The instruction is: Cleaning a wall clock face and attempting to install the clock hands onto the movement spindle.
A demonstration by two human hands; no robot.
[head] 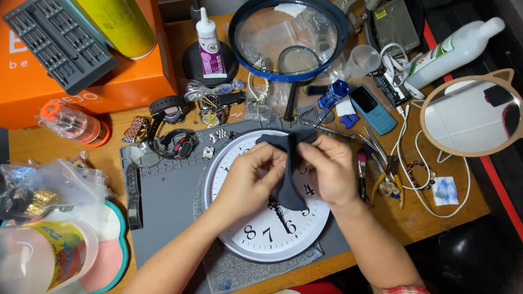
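Two big things sit low: worktop [425, 218], then clock [256, 239] on a grey mat [169, 201]. Above the dial, left hand [248, 179] and right hand [329, 171] each pinch a dark cloth [289, 188]. Best keep the cloth taut, wiping gently, clear of the clock's hands.

Counting one round white wall clock [256, 228], one dark grey cloth [290, 179], one blue-rimmed magnifier [287, 38], two hands.
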